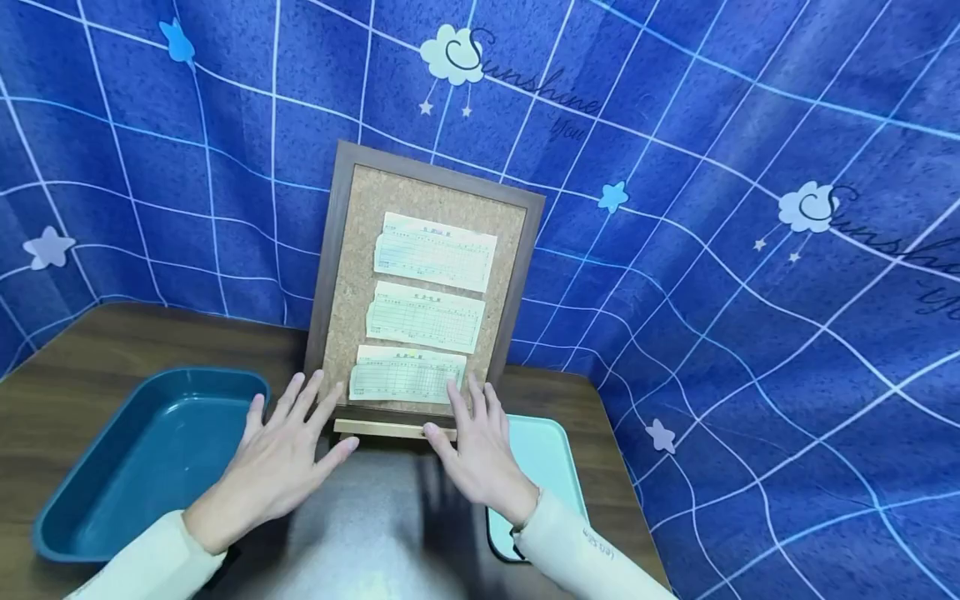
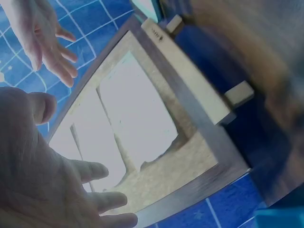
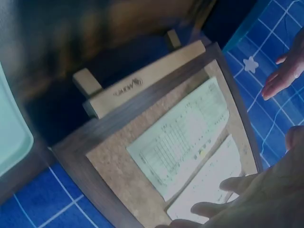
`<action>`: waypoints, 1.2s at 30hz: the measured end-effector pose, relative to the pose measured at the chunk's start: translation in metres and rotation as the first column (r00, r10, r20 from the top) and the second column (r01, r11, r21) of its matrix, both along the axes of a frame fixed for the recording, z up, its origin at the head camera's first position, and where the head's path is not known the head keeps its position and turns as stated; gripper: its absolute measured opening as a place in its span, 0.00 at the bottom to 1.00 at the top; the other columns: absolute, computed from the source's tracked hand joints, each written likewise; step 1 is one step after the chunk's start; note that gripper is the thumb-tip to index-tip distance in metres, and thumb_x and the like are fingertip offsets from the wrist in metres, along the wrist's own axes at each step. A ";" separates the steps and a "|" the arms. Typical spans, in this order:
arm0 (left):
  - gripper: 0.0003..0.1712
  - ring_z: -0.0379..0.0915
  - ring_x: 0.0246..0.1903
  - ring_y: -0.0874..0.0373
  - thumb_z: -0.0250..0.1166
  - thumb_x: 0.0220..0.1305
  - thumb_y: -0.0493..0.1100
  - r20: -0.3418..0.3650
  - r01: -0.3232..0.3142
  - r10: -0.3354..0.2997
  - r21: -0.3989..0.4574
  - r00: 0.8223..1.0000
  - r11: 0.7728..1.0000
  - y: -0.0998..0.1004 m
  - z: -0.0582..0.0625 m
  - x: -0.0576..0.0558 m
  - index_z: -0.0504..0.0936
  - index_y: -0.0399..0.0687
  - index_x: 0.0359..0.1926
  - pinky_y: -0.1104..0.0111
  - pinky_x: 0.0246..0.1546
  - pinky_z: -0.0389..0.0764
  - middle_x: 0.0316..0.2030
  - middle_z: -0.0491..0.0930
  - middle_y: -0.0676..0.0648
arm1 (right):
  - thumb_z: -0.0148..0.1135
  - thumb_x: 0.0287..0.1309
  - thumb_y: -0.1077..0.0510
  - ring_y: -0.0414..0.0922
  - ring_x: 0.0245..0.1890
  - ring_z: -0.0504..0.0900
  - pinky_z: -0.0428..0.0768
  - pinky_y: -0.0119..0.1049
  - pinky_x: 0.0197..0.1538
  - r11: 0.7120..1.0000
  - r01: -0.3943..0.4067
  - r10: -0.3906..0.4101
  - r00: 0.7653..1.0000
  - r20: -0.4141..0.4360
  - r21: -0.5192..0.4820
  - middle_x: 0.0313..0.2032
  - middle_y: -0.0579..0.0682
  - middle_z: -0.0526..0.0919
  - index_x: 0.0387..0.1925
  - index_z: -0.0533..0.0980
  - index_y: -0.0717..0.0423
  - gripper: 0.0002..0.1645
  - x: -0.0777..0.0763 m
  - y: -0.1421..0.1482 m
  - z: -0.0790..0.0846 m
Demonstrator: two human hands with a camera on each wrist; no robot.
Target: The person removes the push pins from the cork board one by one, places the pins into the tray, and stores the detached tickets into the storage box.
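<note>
Left hand (image 1: 279, 465) and right hand (image 1: 480, 457), both spread and grasping nothing, are near the framed corkboard (image 1: 442, 193), so a careless push might tip it off its wooden ledge (image 1: 386, 428).

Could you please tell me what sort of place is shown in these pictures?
Probably an indoor workspace, perhaps arranged for a demonstration, though I cannot be certain. A blue patterned cloth hangs behind a wood-grained tabletop, where a framed cork board bearing three paper slips stands.
</note>
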State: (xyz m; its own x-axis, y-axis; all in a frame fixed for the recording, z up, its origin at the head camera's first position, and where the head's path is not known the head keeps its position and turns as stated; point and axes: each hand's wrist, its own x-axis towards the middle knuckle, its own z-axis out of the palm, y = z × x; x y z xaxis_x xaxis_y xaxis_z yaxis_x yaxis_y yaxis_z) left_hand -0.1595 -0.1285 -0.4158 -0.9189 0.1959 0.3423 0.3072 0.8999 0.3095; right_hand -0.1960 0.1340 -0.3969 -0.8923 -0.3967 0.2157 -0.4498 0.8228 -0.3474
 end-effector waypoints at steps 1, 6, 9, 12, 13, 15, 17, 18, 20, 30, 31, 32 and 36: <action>0.44 0.37 0.70 0.41 0.47 0.64 0.69 -0.011 0.001 -0.001 -0.003 1.000 1.000 0.000 0.002 -0.002 0.58 0.45 0.71 0.33 0.56 0.38 0.71 0.47 0.39 | 0.37 0.67 0.33 0.60 0.70 0.36 0.44 0.63 0.63 1.000 -0.005 0.005 1.000 0.000 -0.007 0.72 0.57 0.40 0.74 0.45 0.46 0.42 -0.002 0.000 0.002; 0.42 0.39 0.69 0.40 0.51 0.65 0.65 -0.069 0.025 -0.024 0.023 0.997 0.999 -0.001 0.016 -0.011 0.58 0.44 0.70 0.33 0.55 0.42 0.71 0.49 0.38 | 0.34 0.65 0.30 0.57 0.70 0.35 0.46 0.63 0.62 0.998 -0.027 0.027 1.000 0.002 -0.048 0.73 0.56 0.38 0.74 0.44 0.45 0.43 -0.011 -0.003 0.014; 0.38 0.41 0.69 0.40 0.52 0.67 0.61 -0.097 0.068 -0.064 0.045 0.993 0.997 -0.001 0.027 -0.019 0.59 0.42 0.69 0.34 0.55 0.47 0.69 0.51 0.36 | 0.37 0.66 0.32 0.57 0.70 0.38 0.47 0.63 0.62 0.996 -0.036 0.035 0.999 -0.020 -0.077 0.72 0.57 0.41 0.73 0.47 0.49 0.42 -0.019 -0.005 0.023; 0.36 0.43 0.68 0.39 0.54 0.67 0.55 -0.117 0.115 -0.108 0.054 0.987 0.992 -0.001 0.039 -0.027 0.60 0.40 0.68 0.36 0.55 0.51 0.68 0.53 0.35 | 0.40 0.67 0.35 0.57 0.69 0.40 0.49 0.62 0.62 0.994 -0.050 0.046 0.998 -0.049 -0.096 0.71 0.58 0.43 0.72 0.49 0.52 0.41 -0.027 -0.007 0.032; 0.35 0.43 0.68 0.38 0.55 0.67 0.54 -0.124 0.128 -0.120 0.058 0.985 0.990 0.000 0.043 -0.030 0.60 0.40 0.68 0.36 0.55 0.52 0.68 0.54 0.34 | 0.42 0.67 0.36 0.57 0.69 0.41 0.49 0.61 0.62 0.993 -0.057 0.051 0.997 -0.058 -0.105 0.71 0.58 0.43 0.72 0.50 0.53 0.41 -0.029 -0.008 0.036; 0.34 0.44 0.68 0.38 0.55 0.67 0.52 -0.132 0.145 -0.135 0.065 0.982 0.987 0.000 0.050 -0.035 0.60 0.39 0.67 0.37 0.55 0.52 0.67 0.54 0.34 | 0.44 0.66 0.37 0.56 0.69 0.42 0.49 0.59 0.63 0.992 -0.065 0.057 0.996 -0.071 -0.111 0.71 0.58 0.44 0.71 0.51 0.53 0.40 -0.033 -0.010 0.042; 0.34 0.45 0.67 0.37 0.56 0.66 0.51 -0.156 0.153 -0.142 0.065 0.978 0.986 0.001 0.055 -0.040 0.61 0.38 0.67 0.37 0.54 0.54 0.67 0.55 0.33 | 0.44 0.66 0.36 0.56 0.69 0.42 0.49 0.57 0.63 0.992 -0.070 0.062 0.995 -0.079 -0.107 0.71 0.58 0.45 0.71 0.52 0.53 0.41 -0.036 -0.011 0.049; 0.34 0.45 0.67 0.38 0.56 0.66 0.51 -0.165 0.156 -0.144 0.065 0.976 0.986 0.001 0.057 -0.042 0.61 0.39 0.67 0.36 0.54 0.54 0.67 0.55 0.33 | 0.45 0.65 0.37 0.55 0.69 0.41 0.49 0.57 0.64 0.991 -0.073 0.065 0.995 -0.082 -0.109 0.71 0.58 0.45 0.71 0.52 0.52 0.41 -0.037 -0.012 0.052; 0.35 0.45 0.67 0.38 0.56 0.66 0.51 -0.174 0.159 -0.146 0.059 0.974 0.986 0.003 0.061 -0.045 0.61 0.38 0.67 0.37 0.54 0.54 0.67 0.55 0.34 | 0.45 0.65 0.36 0.55 0.69 0.41 0.49 0.56 0.64 0.992 -0.072 0.063 0.994 -0.090 -0.104 0.71 0.57 0.44 0.71 0.52 0.52 0.41 -0.039 -0.013 0.059; 0.30 0.56 0.58 0.40 0.59 0.63 0.48 -0.243 0.160 -0.129 0.109 0.961 0.981 0.007 0.084 -0.070 0.66 0.36 0.62 0.49 0.46 0.60 0.57 0.67 0.36 | 0.54 0.63 0.43 0.50 0.65 0.51 0.61 0.49 0.60 0.989 -0.067 0.040 0.979 -0.199 -0.134 0.68 0.55 0.52 0.69 0.56 0.50 0.37 -0.064 -0.015 0.097; 0.29 0.57 0.56 0.40 0.58 0.64 0.48 -0.247 0.162 -0.126 0.133 0.961 0.978 0.006 0.087 -0.072 0.67 0.35 0.61 0.49 0.46 0.60 0.56 0.69 0.36 | 0.55 0.62 0.44 0.49 0.63 0.53 0.62 0.47 0.59 0.988 -0.070 0.040 0.977 -0.209 -0.139 0.66 0.54 0.54 0.68 0.57 0.51 0.37 -0.067 -0.016 0.100; 0.28 0.58 0.54 0.41 0.58 0.64 0.47 -0.247 0.165 -0.123 0.159 0.961 0.973 0.005 0.089 -0.075 0.68 0.34 0.59 0.49 0.47 0.60 0.54 0.70 0.36 | 0.56 0.62 0.46 0.49 0.62 0.55 0.64 0.46 0.58 0.988 -0.067 0.035 0.975 -0.219 -0.141 0.65 0.54 0.56 0.67 0.58 0.52 0.36 -0.070 -0.016 0.103; 0.24 0.61 0.50 0.43 0.56 0.66 0.46 -0.211 0.157 -0.099 0.278 0.972 0.948 0.002 0.098 -0.089 0.70 0.33 0.56 0.51 0.48 0.62 0.48 0.74 0.37 | 0.56 0.63 0.49 0.46 0.56 0.62 0.67 0.41 0.54 0.985 -0.047 0.007 0.972 -0.235 -0.165 0.58 0.52 0.66 0.63 0.64 0.53 0.29 -0.080 -0.019 0.115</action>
